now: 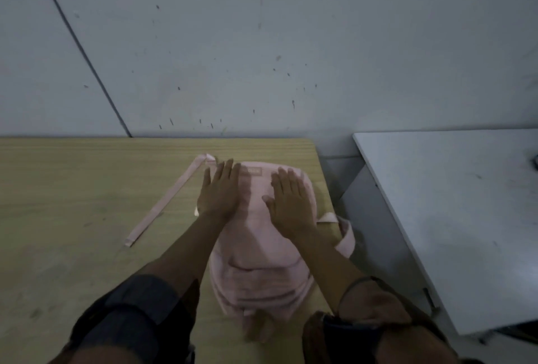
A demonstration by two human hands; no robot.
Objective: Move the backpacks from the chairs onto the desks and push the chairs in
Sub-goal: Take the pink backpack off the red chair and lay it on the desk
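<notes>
A pink backpack point(260, 250) lies flat on the wooden desk point(72, 189), near the desk's right edge. One long pink strap point(166, 203) trails out to the left across the wood; a shorter strap point(345, 235) hangs off the desk's right edge. My left hand point(219, 189) lies flat with straight fingers on the upper left of the backpack. My right hand point(289, 200) lies flat on its upper right part. Neither hand grips anything. No chair is in sight.
A grey-white wall point(262, 43) rises directly behind the desk. A white desk point(465, 218) stands to the right, separated by a narrow gap of floor point(364, 203). A small dark object point(535, 161) sits at that desk's right edge.
</notes>
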